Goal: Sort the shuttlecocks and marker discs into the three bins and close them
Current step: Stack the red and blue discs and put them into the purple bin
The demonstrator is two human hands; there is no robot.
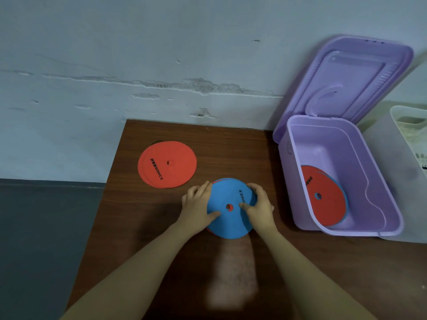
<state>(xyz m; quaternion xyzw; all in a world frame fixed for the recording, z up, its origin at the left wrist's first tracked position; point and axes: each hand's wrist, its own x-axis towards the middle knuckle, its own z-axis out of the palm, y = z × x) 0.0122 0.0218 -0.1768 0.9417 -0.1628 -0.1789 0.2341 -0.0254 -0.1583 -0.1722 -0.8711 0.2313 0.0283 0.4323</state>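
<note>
Gripping blue disc stack (231,211), red-edged.

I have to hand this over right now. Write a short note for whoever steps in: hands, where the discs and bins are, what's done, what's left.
Left hand and right hand: both grip the blue-topped disc stack on the table.
Red disc stack: on the table, far left, untouched.
Purple bin: lid open, some discs already inside.
White bin: only partly in view at right.
Left: bin both stacks, close lids. No shuttlecocks visible.
</note>
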